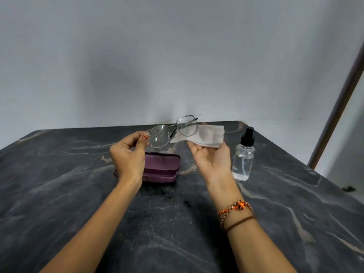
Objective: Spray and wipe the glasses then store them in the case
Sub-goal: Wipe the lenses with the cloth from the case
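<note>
While the case (157,167) lies shut, clear liquid part-fills the spray bottle (243,160).

Wide bare stretch of dark marbled stone table (69,194) toward the near edge. Blocked mid-table by open purple hard case (160,168). Farther right, upright clear spray bottle with black cap (243,156).
</note>
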{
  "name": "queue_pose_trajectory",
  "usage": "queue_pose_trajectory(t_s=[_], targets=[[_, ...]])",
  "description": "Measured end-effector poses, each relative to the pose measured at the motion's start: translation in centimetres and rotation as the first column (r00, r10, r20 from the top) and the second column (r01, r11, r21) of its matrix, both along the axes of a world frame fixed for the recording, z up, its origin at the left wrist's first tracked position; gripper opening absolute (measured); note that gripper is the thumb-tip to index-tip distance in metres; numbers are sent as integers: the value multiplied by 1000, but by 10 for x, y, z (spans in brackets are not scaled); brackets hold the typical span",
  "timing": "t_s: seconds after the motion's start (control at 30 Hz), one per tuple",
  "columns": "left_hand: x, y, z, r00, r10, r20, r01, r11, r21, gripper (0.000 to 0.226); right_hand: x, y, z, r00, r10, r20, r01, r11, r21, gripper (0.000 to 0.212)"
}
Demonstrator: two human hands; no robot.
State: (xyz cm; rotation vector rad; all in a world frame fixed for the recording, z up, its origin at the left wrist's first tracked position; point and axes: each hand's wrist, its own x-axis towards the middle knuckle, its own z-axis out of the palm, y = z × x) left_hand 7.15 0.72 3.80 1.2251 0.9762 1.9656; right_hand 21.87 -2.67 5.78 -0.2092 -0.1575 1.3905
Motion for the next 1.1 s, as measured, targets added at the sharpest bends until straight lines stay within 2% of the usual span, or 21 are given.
queue_pose_trajectory(t_s=[0.1,0.23,0.37,0.5,0.67,0.83,0.97,1.1], targets=[[-2,-5,1,995,3,-103,-1,1000,21,18,-4,0,-3,997,-31,74,36,997,-62,13],[-4,-10,-1,972,5,-235,10,998,62,29,-7,0,-8,993,-42,109,54,993,-107,10],[-3,-11,-2,958,26,-284,-2,997,83,17,-12,-2,-7,973,-34,230,74,983,-170,9],[-6,-10,-2,955,10,-297,14,997,81,16,-16,0,-10,915,-31,401,130,967,-221,12],[-5,-16,-1,944,-40,-329,66,995,68,18,-16,-4,-8,895,-123,429,254,931,-263,19],[0,-20,-3,906,-16,-424,73,990,118,34,-16,-2,-9,846,-159,509,351,884,-307,26],[1,-21,-5,903,-5,-430,63,991,121,28,-11,2,-10,871,-116,478,293,903,-314,35],[-2,-18,-3,936,-2,-352,30,997,75,21,-8,2,-6,884,-39,467,156,964,-215,46]])
